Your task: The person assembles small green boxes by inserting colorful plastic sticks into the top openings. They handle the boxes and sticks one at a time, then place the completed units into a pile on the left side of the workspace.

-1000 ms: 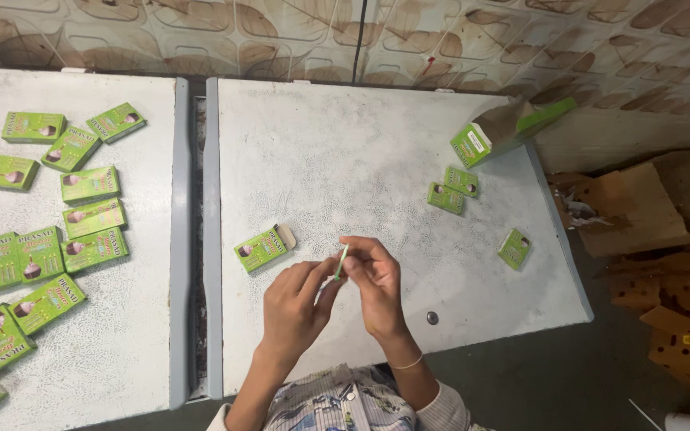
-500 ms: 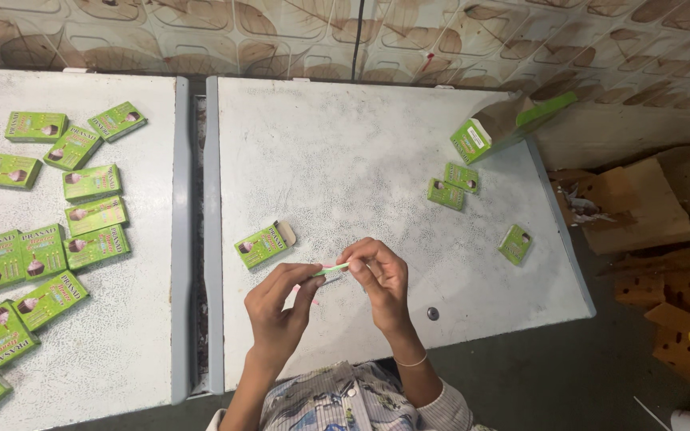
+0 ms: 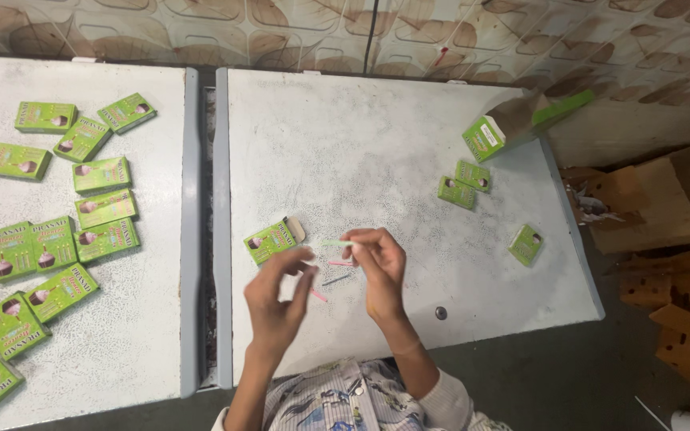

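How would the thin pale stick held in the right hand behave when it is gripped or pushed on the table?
The thin pale stick, pinched by the right hand, looks very slender, so it is probably light and may snap or bend if squeezed. It appears round, so it might roll on the smooth table. Similar sticks lie loose there.

On the right table (image 3: 377, 144), the open small box (image 3: 275, 239) lies near the front-left part. Three closed boxes (image 3: 465, 183) lie far right of it; the larger carton (image 3: 513, 124) sits behind those. Many boxes (image 3: 81, 207) lie on the left table (image 3: 145, 335).
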